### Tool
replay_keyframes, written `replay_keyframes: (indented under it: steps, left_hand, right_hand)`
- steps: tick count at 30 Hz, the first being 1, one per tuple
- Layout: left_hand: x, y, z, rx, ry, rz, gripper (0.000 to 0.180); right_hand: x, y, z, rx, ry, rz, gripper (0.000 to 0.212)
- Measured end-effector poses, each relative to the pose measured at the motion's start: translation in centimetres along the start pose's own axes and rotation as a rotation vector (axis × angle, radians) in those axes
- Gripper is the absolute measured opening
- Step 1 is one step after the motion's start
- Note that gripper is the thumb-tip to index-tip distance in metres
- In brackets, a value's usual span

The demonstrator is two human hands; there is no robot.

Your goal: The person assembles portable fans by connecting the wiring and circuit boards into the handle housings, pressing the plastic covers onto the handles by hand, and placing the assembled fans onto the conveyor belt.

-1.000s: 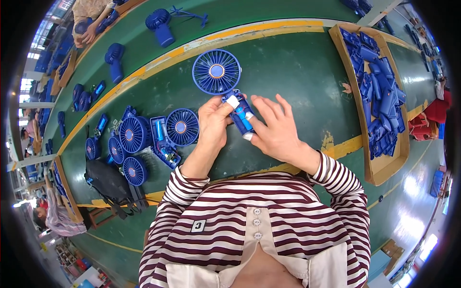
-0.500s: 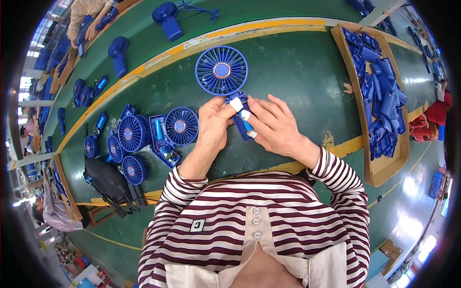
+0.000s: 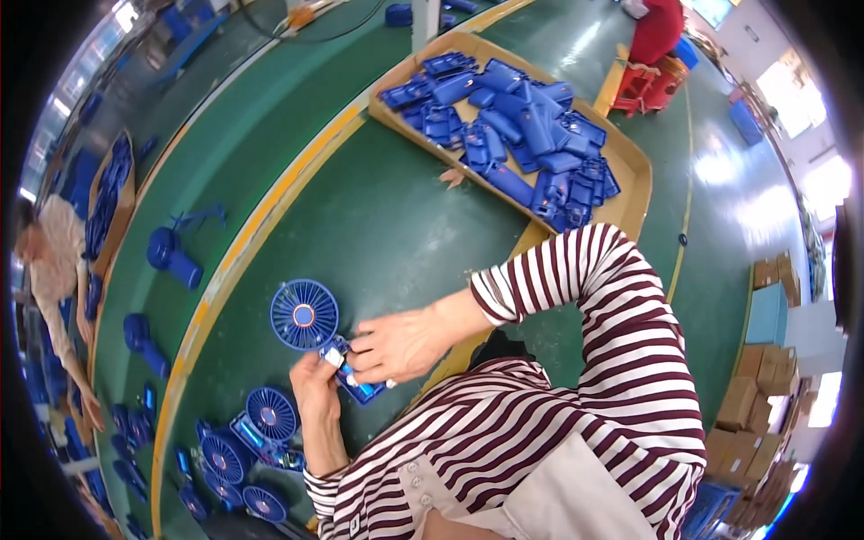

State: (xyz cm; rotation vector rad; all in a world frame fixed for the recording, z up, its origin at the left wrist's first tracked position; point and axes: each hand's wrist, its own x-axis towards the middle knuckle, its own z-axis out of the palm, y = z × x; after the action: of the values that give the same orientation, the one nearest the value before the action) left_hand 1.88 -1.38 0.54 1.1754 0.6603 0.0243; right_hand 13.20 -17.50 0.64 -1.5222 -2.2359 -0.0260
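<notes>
A blue handheld fan (image 3: pixel 304 315) lies in front of me, its round grille facing up and its opened handle pointing toward my body. My left hand (image 3: pixel 315 394) is closed round the handle just below the grille, its thumb wrapped in a white cover. Over the handle's other side, my right hand (image 3: pixel 402 346) is closed with bent fingers pressing on it. These fingers partly hide the handle's inside, where a bright blue cylindrical battery (image 3: pixel 364 390) shows. To the left of my left hand stand several more fans (image 3: pixel 272 412), some with open handles.
A cardboard tray (image 3: pixel 637 180) full of blue plastic handle shells (image 3: pixel 531 121) stands on the green table (image 3: pixel 396 225) beyond my right arm. More blue fans (image 3: pixel 173 258) lie past the yellow line. At far left another person (image 3: pixel 56 261) reaches over the table. Red stools (image 3: pixel 650 85) stand at the back.
The view has swung to the right, so the tray now sits near the top middle and the fan lower left. Both hands stay on the same fan.
</notes>
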Motion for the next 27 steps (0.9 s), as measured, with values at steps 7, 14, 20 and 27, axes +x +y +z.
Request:
replay_keyframes:
  steps: [7, 14, 20, 27]
  left_hand:
    - [1.5, -0.9, -1.8, -0.257, -0.002, 0.044, 0.025]
    - [0.9, -1.2, -2.4, -0.322, 0.031, 0.003, 0.028]
    - [0.8, -1.5, -2.3, -0.384, 0.108, -0.022, 0.029]
    - [1.0, -0.1, -1.5, -0.257, 0.054, -0.069, 0.026]
  right_hand:
    - [-7.7, 3.4, -10.5, -0.519, 0.367, 1.213, 0.022]
    - [-20.6, 7.9, -12.1, -1.199, -0.093, 1.634, 0.02]
    - [-18.8, 10.3, -11.6, -1.262, -0.321, 1.727, 0.021]
    - [-19.2, 8.7, -14.8, -0.929, -0.107, 1.935, 0.034]
